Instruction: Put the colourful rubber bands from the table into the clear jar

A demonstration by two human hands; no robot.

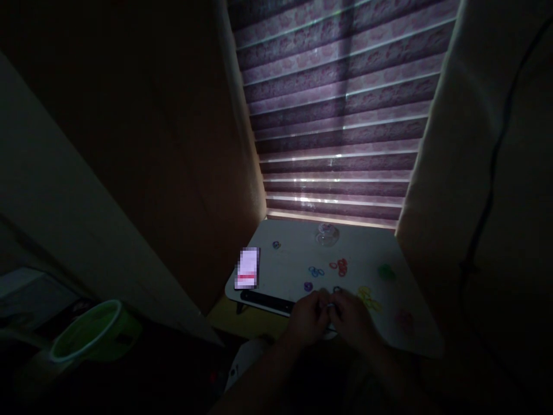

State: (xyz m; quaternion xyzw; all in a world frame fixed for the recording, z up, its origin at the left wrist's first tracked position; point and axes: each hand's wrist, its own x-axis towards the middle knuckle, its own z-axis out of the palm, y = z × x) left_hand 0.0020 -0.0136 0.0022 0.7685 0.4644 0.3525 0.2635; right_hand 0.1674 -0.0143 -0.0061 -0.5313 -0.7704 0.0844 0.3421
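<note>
Over the near edge of a small white table (294, 242), my left hand (311, 314) and my right hand (351, 316) meet fingertip to fingertip. Both are closed in a pinch, and what lies between the fingers is too small and dim to make out. A dark loop (337, 289) shows just beyond my right fingers. Small coloured bands lie grouped around: purple bands (308, 286), blue bands (315, 271), red bands (342, 267), yellow bands (368, 298), green bands (386, 271) and a dim reddish group (405, 319).
A clear round container (327, 234) stands at the table's back, with a small dark band cluster (276, 245) further left. A lit phone (247, 268) lies by the left edge, near a black strip (268, 301). Window blinds (337, 127) rise behind; a green bucket (97, 334) is lower left.
</note>
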